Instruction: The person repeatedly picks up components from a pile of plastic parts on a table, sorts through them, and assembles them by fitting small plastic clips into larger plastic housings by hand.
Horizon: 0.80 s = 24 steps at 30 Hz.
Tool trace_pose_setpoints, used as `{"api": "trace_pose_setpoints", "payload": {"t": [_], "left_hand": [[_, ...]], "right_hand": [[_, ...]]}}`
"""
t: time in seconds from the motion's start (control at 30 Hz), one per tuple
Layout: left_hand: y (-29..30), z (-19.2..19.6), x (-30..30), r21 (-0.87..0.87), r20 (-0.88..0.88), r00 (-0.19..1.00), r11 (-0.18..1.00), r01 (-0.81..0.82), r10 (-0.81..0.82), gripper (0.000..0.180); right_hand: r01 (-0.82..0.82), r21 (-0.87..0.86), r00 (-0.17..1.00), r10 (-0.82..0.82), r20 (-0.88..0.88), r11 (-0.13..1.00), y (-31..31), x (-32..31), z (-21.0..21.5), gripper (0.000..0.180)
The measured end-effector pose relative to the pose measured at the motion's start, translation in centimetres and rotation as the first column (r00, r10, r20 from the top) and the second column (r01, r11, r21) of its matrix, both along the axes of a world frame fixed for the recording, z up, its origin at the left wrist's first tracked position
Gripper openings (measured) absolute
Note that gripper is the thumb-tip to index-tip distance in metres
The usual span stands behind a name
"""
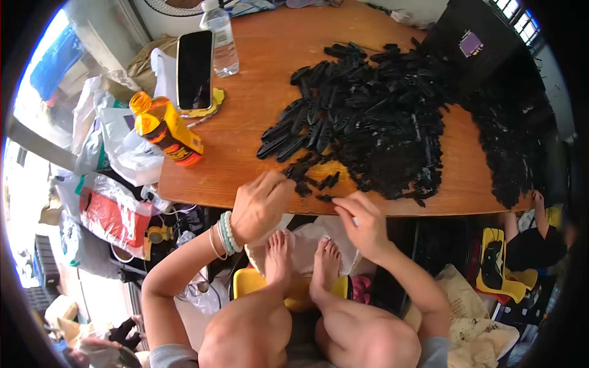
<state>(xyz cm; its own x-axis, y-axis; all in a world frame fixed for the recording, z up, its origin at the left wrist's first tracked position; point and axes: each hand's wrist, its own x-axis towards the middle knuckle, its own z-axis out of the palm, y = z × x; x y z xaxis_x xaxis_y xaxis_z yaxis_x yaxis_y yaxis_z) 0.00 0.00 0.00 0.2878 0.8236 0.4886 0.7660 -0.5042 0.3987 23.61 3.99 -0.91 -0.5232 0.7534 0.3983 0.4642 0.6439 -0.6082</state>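
My left hand (261, 205) is curled at the near edge of the counter (257, 104), fingers closed on something I cannot make out. My right hand (362, 224) sits just beside it, pinching a small pale piece. Loose black plastic parts (316, 181) lie just beyond my fingertips, the big black heap (380, 116) farther right. Far left stand an orange bottle (167, 130), a phone (194, 69), and a clear water bottle (222, 40).

I see my left hand (261, 205) and right hand (363, 226) at the worktop's (257, 104) near edge, fingers curled by small black plastic pieces (316, 181). A big black pile (380, 122) fills the right half; an orange bottle (165, 129) lies near the left edge.
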Motion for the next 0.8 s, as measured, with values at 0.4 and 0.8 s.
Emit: {"api": "trace_pose_setpoints", "payload": {"t": [0.4,0.8], "left_hand": [[6.6,-0.3,1.8,-0.013,-0.08,0.896,0.899,-0.439,0.436,0.023],[3.0,0.7,-0.2,-0.428,0.9,0.14,0.898,0.098,0.414,0.01]], "right_hand": [[0.053,0.227,0.998,-0.057,0.01,0.972,1.4,-2.8,-1.1,0.014],[0.042,-0.325,0.87,-0.194,-0.452,0.945,-0.1,-2.4,-0.2,0.022]]}}
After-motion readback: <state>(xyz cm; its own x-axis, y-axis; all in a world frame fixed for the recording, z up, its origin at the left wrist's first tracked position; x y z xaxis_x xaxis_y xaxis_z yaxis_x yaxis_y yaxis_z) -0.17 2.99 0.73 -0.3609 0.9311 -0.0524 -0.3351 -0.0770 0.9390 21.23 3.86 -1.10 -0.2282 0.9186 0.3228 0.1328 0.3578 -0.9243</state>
